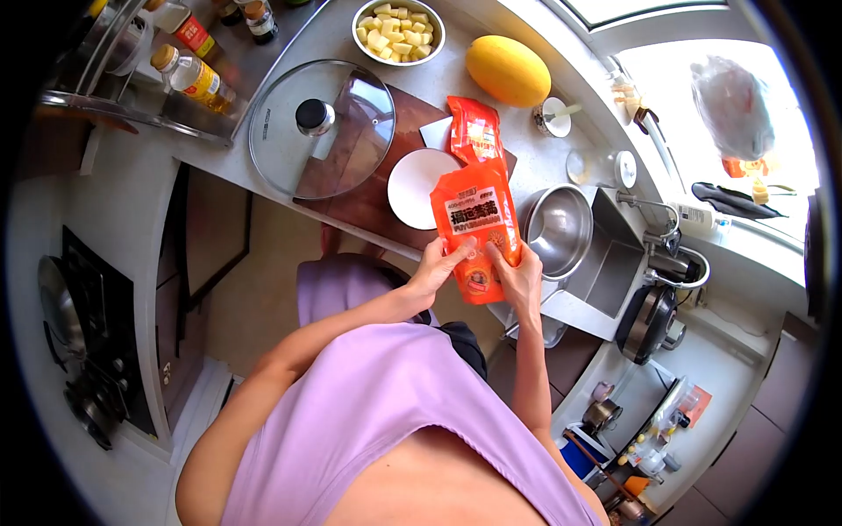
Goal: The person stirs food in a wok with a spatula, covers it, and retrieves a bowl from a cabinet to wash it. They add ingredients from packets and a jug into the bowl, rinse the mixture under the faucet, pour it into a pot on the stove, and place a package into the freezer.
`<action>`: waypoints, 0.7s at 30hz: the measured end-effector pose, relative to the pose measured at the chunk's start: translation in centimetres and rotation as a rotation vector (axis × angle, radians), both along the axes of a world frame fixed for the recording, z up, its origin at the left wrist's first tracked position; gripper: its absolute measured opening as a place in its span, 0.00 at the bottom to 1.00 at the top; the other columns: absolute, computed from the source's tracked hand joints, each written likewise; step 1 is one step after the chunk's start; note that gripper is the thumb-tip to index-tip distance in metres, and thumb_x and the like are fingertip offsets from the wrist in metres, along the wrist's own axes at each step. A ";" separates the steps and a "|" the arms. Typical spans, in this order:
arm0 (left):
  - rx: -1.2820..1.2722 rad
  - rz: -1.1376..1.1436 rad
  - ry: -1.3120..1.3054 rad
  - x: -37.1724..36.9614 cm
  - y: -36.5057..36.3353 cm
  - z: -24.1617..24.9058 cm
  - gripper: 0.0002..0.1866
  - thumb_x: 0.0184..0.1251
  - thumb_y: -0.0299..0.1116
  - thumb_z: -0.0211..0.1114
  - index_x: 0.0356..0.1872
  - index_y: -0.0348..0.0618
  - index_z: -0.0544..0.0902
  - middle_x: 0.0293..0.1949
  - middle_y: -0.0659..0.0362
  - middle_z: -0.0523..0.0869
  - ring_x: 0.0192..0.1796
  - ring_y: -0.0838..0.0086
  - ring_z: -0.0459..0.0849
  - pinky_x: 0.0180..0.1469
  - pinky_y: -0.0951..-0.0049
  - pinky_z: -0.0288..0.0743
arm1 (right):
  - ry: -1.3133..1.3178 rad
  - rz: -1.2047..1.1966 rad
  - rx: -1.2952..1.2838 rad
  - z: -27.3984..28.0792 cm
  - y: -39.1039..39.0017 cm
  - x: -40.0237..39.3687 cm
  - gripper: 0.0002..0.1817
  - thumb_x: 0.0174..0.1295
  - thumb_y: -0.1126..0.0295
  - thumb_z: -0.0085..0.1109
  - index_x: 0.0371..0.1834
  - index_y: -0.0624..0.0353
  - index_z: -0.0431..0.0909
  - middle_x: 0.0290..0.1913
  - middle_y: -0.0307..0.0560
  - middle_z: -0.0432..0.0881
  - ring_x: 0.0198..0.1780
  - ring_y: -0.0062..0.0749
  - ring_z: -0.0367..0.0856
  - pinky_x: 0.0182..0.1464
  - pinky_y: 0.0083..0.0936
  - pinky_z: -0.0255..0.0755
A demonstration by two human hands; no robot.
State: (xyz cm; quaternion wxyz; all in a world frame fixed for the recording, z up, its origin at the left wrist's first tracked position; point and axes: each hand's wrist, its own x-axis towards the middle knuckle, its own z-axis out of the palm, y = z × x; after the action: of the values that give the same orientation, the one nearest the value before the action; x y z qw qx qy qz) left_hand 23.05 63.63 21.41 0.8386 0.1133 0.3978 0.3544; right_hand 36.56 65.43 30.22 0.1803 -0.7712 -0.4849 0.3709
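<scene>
An orange-red packet with printed labels [476, 230] is held up by both hands in front of the counter's edge. My left hand [433, 270] grips its lower left side, thumb on the front. On the lower right side, my right hand [521, 273] pinches the same packet, thumb also on the front. Behind it, a second red packet [474, 130] lies on the brown board [408, 123]. A white plate [421, 186] sits beside the held packet, partly covered by it.
A glass lid [323, 167] overlaps the board's left part. Further back are a bowl of yellow cubes [397, 33] and a yellow melon [507, 70]. At right, a metal bowl [561, 230] stands by the sink [605, 263]. Bottles [200, 81] stand at upper left.
</scene>
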 end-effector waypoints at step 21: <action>-0.320 0.375 -0.183 1.4 0.6 -1.5 0.20 0.59 0.40 0.71 0.48 0.40 0.79 0.44 0.60 0.85 0.46 0.76 0.83 0.49 0.73 0.77 | -0.008 -0.008 -0.028 0.7 -0.7 -1.3 0.18 0.57 0.62 0.67 0.38 0.69 0.79 0.26 0.41 0.81 0.25 0.16 0.76 0.28 0.18 0.73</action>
State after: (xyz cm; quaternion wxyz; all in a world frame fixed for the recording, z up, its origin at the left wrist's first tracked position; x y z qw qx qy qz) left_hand 24.43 64.28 19.90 0.7980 -0.1289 0.3852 0.4452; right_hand 35.24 64.70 30.93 0.1689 -0.7770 -0.4774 0.3739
